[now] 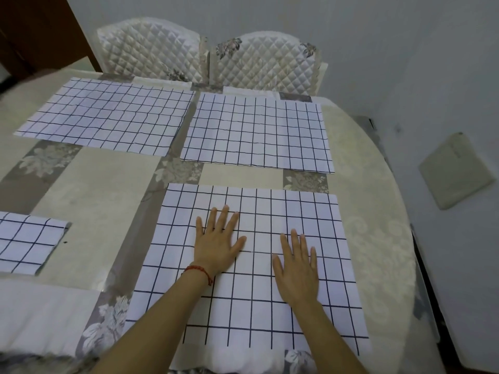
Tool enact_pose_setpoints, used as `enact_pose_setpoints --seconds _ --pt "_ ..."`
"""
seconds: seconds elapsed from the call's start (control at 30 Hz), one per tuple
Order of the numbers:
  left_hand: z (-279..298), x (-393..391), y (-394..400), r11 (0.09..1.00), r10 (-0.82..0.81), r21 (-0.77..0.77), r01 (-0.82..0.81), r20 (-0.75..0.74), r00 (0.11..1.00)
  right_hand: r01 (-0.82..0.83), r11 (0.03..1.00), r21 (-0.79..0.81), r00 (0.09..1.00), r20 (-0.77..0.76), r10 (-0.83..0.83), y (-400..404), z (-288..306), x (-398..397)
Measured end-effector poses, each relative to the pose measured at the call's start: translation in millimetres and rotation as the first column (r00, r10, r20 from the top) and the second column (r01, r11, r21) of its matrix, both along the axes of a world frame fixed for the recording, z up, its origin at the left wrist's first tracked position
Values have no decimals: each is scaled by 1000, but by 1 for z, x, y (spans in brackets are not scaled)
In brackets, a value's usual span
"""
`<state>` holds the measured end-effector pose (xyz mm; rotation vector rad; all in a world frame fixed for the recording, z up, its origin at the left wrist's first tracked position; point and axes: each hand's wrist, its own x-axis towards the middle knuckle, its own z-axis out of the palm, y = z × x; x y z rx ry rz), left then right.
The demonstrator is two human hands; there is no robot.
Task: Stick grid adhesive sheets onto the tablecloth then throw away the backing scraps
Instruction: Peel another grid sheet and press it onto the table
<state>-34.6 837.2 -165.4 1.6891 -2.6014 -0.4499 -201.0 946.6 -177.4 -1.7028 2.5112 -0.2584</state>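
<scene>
Four grid sheets down on the tablecloth. Left hand and right hand spread flat, gripping nothing, pressing the nearest sheet. Backing scraps unseen, probably still to bin.

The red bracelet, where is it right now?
In the head view, the red bracelet circles the left wrist, low centre, just behind the left hand pressed flat on the nearest grid sheet.

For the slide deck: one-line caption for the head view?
Both hands, left hand and right hand, press a grid sheet flat onto the tablecloth.
</scene>
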Motion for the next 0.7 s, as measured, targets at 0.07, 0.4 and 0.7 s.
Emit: enact_pose_setpoints --seconds 0.07,0.4,0.7 --pt "-1 0 -1 1000 -1 2 1 -10 1000 -5 1000 -6 1000 0 5 -1 -1 -1" --pt "14 -18 3 997 -6 -76 3 -48 999 3 1000 -10 1000 -13 -3 0 0 0" --pt "-1 15 -16 999 -15 -40 16 29 999 -7 1000 -19 1000 9 7 1 0 0"
